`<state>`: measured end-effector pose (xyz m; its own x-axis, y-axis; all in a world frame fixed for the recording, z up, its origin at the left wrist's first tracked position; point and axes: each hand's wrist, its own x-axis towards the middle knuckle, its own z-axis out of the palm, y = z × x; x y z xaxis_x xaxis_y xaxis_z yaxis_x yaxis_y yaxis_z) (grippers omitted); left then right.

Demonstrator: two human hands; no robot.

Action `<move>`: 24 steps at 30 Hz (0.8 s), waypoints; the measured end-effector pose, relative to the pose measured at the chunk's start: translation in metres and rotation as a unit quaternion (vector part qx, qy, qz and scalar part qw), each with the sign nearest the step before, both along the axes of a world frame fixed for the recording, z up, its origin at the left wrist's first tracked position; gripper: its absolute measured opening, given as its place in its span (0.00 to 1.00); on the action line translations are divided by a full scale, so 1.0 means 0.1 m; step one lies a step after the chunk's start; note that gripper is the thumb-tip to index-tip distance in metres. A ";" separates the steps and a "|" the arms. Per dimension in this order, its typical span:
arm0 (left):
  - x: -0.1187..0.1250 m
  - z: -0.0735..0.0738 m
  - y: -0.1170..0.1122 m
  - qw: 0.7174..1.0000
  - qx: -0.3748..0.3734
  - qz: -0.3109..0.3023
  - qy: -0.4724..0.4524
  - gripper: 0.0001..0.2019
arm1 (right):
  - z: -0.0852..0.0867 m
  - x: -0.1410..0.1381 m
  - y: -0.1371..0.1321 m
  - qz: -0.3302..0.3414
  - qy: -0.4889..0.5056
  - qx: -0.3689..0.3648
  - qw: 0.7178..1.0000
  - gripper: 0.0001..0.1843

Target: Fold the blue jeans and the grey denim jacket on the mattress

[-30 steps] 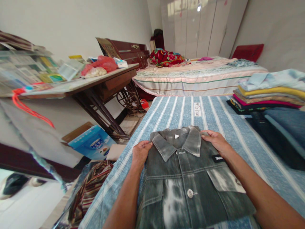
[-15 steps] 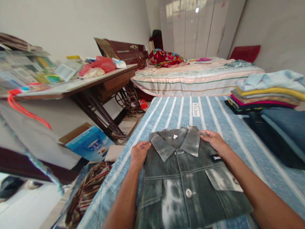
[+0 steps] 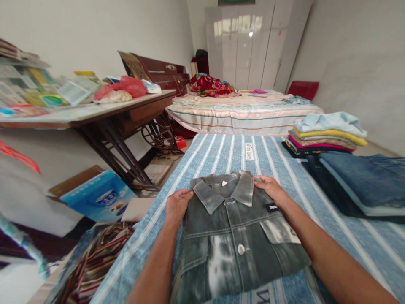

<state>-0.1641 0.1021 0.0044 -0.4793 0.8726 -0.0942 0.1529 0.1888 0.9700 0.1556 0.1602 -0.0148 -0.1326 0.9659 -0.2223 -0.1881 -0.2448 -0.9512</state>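
Note:
A folded grey washed-denim jacket [image 3: 234, 240] lies collar-away on a blue striped bedspread [image 3: 221, 152]. My left hand [image 3: 176, 205] grips the jacket's left shoulder edge, fingers curled over the fabric beside the collar. My right hand [image 3: 270, 189] rests on the right shoulder, fingers closed on the cloth near the collar and a small black label. Both forearms reach in from the bottom of the view.
A stack of folded clothes [image 3: 325, 133] and folded jeans [image 3: 363, 181] sit on the right of the bedspread. A wooden table [image 3: 95, 114] with clutter stands left, a blue box [image 3: 101, 198] and striped cloth [image 3: 95, 261] on the floor. Another bed [image 3: 240, 112] lies beyond.
The view has lifted and swung a little right, showing more of the jeans and stack. Both hands hold the same spots on the jacket's shoulders.

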 end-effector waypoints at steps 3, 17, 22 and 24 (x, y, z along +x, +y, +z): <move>-0.01 -0.01 0.01 1.000 0.005 0.003 0.010 0.17 | 0.02 0.01 0.01 0.006 -0.015 -0.007 1.000 0.17; -0.02 -0.08 0.02 0.998 0.030 -0.003 0.057 0.13 | 0.17 -0.03 0.04 0.008 -0.110 -0.030 0.993 0.13; -0.02 -0.09 0.04 0.998 0.025 -0.004 0.065 0.12 | 0.19 -0.06 0.04 -0.018 -0.199 0.001 0.980 0.15; -0.03 -0.10 0.04 0.997 0.024 -0.003 0.068 0.12 | 0.21 -0.05 0.05 -0.031 -0.245 0.030 0.969 0.15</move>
<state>-0.1667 0.1059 -0.0052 -0.4801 0.8771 0.0125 0.2848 0.1424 0.9480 0.1503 0.1652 0.0062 0.0331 0.9816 -0.1881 0.2774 -0.1898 -0.9418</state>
